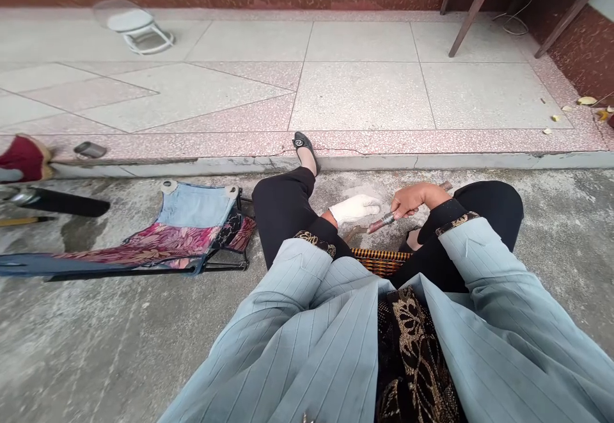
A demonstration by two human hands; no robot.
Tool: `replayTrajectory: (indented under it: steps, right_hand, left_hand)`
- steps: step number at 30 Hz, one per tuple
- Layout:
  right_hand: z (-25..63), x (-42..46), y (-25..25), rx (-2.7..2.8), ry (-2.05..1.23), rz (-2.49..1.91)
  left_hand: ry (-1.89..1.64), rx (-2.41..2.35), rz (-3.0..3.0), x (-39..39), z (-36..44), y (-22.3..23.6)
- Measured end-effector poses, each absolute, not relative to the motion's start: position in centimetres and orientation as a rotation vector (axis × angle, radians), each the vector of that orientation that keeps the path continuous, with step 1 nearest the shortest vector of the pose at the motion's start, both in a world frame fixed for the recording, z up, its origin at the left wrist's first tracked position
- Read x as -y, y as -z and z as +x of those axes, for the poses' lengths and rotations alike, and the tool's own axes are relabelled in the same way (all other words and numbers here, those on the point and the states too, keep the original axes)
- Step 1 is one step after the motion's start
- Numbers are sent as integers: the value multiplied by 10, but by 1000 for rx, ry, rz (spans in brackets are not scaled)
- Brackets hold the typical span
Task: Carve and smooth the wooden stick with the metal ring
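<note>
My left hand (355, 208), in a white knitted glove, is stretched towards the right between my knees. Its fingers lie together and nearly straight, and I see nothing in them. Bare, my right hand (409, 201) is closed round the wooden handle of a tool (380, 222). A metal or wire-wound collar binds the handle near its lower end. From there the narrow, curved head slants down to the left, below my gloved hand; its exact kind is unclear. A pale powdery patch (359, 191) marks the concrete just beyond my gloved hand.
I sit on a woven brown seat (381, 262). A folding lounger (192, 231) with patterned cloth stands at my left. Beyond it lie a black bottle (67, 201) and a metal cup (89, 150). The raised tiled step (355, 96) ahead bears a small white chair (137, 26) and wooden legs (474, 10).
</note>
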State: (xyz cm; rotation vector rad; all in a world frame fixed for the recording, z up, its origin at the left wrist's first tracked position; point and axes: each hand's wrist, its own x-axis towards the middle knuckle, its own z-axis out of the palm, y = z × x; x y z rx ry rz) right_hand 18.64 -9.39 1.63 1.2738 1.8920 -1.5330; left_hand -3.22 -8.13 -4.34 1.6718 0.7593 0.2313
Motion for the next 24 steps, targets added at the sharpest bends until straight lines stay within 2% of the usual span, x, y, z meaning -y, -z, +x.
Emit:
replayTrajectory:
  steps: [2,6,15,17,19,22,24]
  right_hand:
    - [198,94,-23,-1935,1869,1068]
    - [212,93,-32,-2124,2267,1277]
    - [200,92,-17,-2053,2360,1720]
    - [198,89,-12,-2012,2188,1978]
    - [193,85,-9,-2000,1774,2194]
    - [181,84,-7,-2024,1067,2084]
    - [174,86,-6,-1993,902,1892]
  left_hand:
    - [-281,-761,1601,81,-33,43]
    - [-415,-724,1442,80,-34,41]
    - [-347,-682,1458,85,-31,43]
    - [-352,-726,1567,84,-29,47]
    - [-343,-770,1722,83,-26,52]
    - [-272,-805,1941,81,-25,59]
    - [-186,-804,2058,81,-26,62]
